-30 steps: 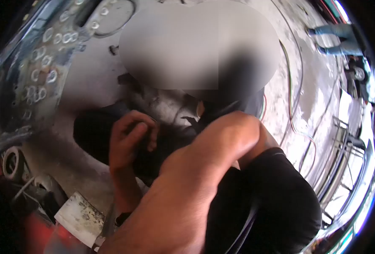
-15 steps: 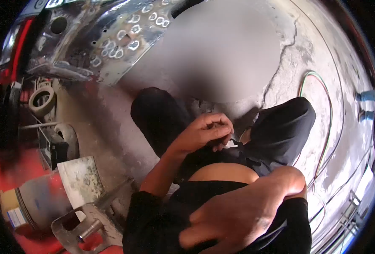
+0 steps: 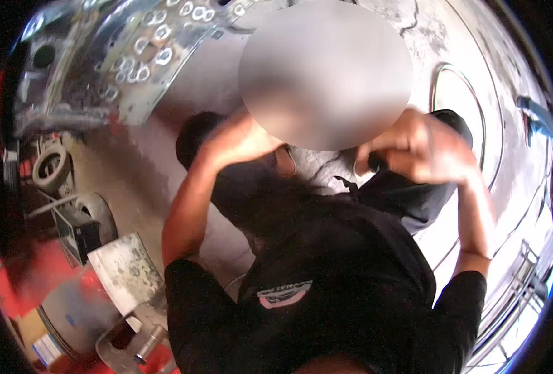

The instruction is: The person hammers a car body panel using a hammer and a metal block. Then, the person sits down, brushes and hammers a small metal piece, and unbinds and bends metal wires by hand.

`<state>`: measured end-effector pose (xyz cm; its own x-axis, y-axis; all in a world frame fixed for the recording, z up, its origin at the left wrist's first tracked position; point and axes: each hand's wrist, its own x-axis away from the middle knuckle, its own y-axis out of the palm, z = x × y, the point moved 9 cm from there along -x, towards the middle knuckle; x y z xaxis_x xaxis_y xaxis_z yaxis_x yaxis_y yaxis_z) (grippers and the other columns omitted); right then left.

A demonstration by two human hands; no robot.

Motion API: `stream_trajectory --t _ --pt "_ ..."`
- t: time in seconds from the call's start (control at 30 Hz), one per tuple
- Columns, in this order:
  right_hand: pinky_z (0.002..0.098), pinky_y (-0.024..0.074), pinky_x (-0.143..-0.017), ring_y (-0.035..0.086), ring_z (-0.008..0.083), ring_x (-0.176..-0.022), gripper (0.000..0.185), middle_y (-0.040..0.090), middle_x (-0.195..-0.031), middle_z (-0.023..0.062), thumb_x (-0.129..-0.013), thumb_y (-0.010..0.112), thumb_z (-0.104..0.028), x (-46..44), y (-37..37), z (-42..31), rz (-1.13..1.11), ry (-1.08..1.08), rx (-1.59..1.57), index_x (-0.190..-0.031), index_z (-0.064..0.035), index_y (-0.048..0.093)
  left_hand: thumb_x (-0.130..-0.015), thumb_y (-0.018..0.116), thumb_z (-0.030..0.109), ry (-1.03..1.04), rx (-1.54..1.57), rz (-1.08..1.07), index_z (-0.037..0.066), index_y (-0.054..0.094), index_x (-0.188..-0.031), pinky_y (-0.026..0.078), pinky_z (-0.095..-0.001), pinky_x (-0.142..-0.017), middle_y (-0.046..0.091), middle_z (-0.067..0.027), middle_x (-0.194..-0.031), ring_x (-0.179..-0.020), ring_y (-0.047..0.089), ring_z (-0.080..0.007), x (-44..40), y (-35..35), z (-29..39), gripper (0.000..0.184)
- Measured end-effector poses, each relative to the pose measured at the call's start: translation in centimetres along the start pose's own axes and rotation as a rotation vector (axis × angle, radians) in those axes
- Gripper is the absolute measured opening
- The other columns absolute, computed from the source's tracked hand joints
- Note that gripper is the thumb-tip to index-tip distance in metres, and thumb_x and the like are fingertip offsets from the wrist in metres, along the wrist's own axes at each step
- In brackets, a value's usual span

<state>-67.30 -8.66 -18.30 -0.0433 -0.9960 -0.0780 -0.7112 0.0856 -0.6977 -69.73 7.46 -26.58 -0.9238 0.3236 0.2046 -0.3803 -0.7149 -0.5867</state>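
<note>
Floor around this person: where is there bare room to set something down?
A bare patch of floor lies between the pale ring and left arm; another, between the metal panel and left knee. The lower left is crowded: clamp, stained board, black box. A hose loops at right.

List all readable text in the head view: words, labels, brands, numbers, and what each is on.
None legible.
Print on the black shirt: too small and blurred to read.
Label on the tan box: too small to read.
</note>
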Motion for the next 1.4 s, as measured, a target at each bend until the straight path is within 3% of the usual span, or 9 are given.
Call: stream_trajectory --t 0.13,0.37,0.43,0.8,0.9,1.1,1.2,1.3,1.4 --pt "0.0372 0.0551 -0.078 0.066 0.0291 -0.088 0.018 0.066 -0.096 0.0148 -0.086 0.060 0.000 1.3 -4.9 12.1 0.134 0.404 0.321 -0.103 -0.0004 0.065 -0.094 0.062 0.025 -0.055 -0.147 -0.039 0.002 0.064 -0.104 0.051 -0.0351 -0.078 0.070 -0.0109 -0.093 -0.088 0.065 -0.0195 -6.3 -3.7 -6.1 0.025" --pt "0.0406 0.0536 -0.082 0.068 0.0337 -0.090 0.030 0.069 -0.093 0.0199 -0.088 0.062 -0.013 2.2 -8.4 26.0 0.266 0.602 0.366 -0.117 -0.0085 0.065 -0.087 0.064 0.031 -0.385 -0.662 -0.090 0.002 0.067 -0.105 0.049 -0.0465 -0.090 0.068 -0.0217 -0.103 -0.101 0.064 -0.0400 -19.7 -4.0 -25.6 0.034" --pt "0.0420 0.0534 -0.081 0.066 0.0330 -0.093 0.033 0.068 -0.094 0.0170 -0.090 0.061 -0.014 3.1 -6.8 26.5 0.022 0.727 0.355 -0.123 -0.0111 0.063 -0.085 0.065 0.031 -0.400 -0.668 -0.027 0.002 0.067 -0.104 0.049 -0.0467 -0.091 0.067 -0.0219 -0.107 -0.104 0.063 -0.0393 -23.6 -3.3 -31.0 0.034" --pt "0.0384 0.0485 -0.065 0.059 0.0253 -0.070 0.056 0.058 -0.075 0.0082 -0.076 0.073 -0.019 4.8 -8.6 26.1 0.058 0.774 0.163 -0.129 -0.0088 0.058 -0.083 0.060 0.024 -0.569 -0.637 0.417 0.000 0.042 -0.138 0.039 -0.0465 -0.109 0.042 -0.0243 -0.141 -0.133 0.040 -0.0414 -42.4 -8.8 -48.5 0.063" --pt "0.0365 0.0480 -0.066 0.058 0.0247 -0.078 0.048 0.056 -0.079 0.0066 -0.082 0.067 -0.021 4.0 -8.8 26.5 -0.021 0.752 0.069 -0.129 -0.0132 0.059 -0.083 0.062 0.026 -0.612 -0.594 0.539 0.005 0.042 -0.139 0.036 -0.0597 -0.106 0.044 -0.0189 -0.140 -0.133 0.038 -0.0414 -43.6 -8.9 -55.3 0.063" --pt "0.0385 0.0463 -0.072 0.057 0.0261 -0.082 0.048 0.054 -0.082 0.0112 -0.094 0.057 -0.029 3.6 -8.3 26.8 -0.126 0.659 -0.089 -0.136 -0.0063 0.052 -0.088 0.059 0.025 -0.707 -0.806 0.196 0.009 0.042 -0.139 0.032 -0.0589 -0.108 0.044 -0.0174 -0.142 -0.134 0.038 -0.0398 -41.6 -6.3 -49.7 0.056" --pt "0.0417 0.0455 -0.076 0.057 0.0302 -0.083 0.050 0.054 -0.082 0.0132 -0.099 0.046 -0.038 4.1 -8.0 26.1 -0.079 0.688 -0.157 -0.139 -0.0068 0.050 -0.090 0.055 0.021 -0.644 -0.807 0.303 0.009 0.051 -0.132 0.035 -0.0571 -0.105 0.049 -0.0198 -0.137 -0.131 0.043 -0.0374 -40.4 -5.3 -50.2 0.044" --pt "0.0352 0.0504 -0.065 0.062 0.0216 -0.074 0.056 0.059 -0.081 0.0072 -0.083 0.073 -0.021 4.0 -8.8 24.9 0.034 0.636 0.026 -0.135 -0.0097 0.054 -0.091 0.057 0.023 -0.646 -0.731 0.264 0.008 0.060 -0.118 0.042 -0.0528 -0.098 0.060 -0.0220 -0.121 -0.118 0.054 -0.0381 -40.9 -3.6 -55.8 0.031" --pt "0.0361 0.0509 -0.072 0.063 0.0221 -0.075 0.054 0.062 -0.082 0.0078 -0.085 0.071 -0.020 5.0 -8.6 24.8 0.090 0.645 0.002 -0.135 -0.0100 0.055 -0.089 0.060 0.019 -0.524 -0.767 0.215 0.006 0.064 -0.106 0.045 -0.0523 -0.092 0.062 -0.0216 -0.115 -0.112 0.058 -0.0377 -38.9 -2.5 -49.2 0.021"
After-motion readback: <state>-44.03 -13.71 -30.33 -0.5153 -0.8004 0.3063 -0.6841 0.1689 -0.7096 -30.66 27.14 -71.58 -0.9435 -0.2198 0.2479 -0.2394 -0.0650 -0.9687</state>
